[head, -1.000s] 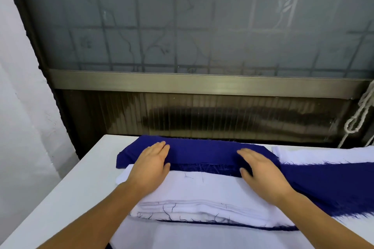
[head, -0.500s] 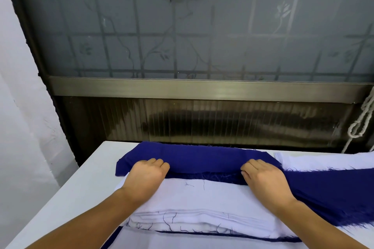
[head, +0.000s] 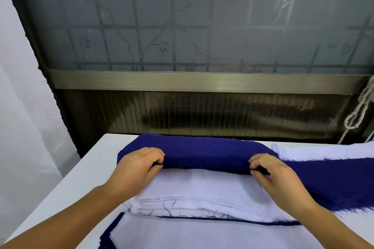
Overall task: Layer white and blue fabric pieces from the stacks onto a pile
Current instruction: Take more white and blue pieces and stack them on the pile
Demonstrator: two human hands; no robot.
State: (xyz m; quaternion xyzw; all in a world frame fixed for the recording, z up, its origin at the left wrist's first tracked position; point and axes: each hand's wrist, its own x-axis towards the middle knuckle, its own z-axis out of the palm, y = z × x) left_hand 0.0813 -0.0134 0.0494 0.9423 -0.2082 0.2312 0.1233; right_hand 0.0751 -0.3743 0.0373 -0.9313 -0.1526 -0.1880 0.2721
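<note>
Both hands work the near edge of the blue stack (head: pixel 202 151), which lies across the far side of the white table (head: pixel 66 180) at about twelve o'clock from the person. The left hand (head: pixel 135 170) has its fingers curled round the stack's near edge at the left end, pinching the top blue layer, with the thumb tucked under it. The right hand (head: pixel 277 178) does the same at the right end — fingertips bent over the edge, thumb beneath, gripping blue cloth. Just in front of the blue stack, touching it and under both wrists, sits the white stack (head: pixel 194 194), its folded layers showing loose dark threads along the near side. Nearer still, at six o'clock, is the pile (head: pixel 212 234), white on top with thin blue edges showing at its far rim and at its left corner. At three o'clock a wide blue piece (head: pixel 334 182) with a frayed edge spreads toward the right — it lies over more white cloth (head: pixel 323 150) at about two o'clock. Behind the table stands a frosted window (head: pixel 182 26) with a metal sill, and a pale knotted cord (head: pixel 358 115) hangs at the right edge.
</note>
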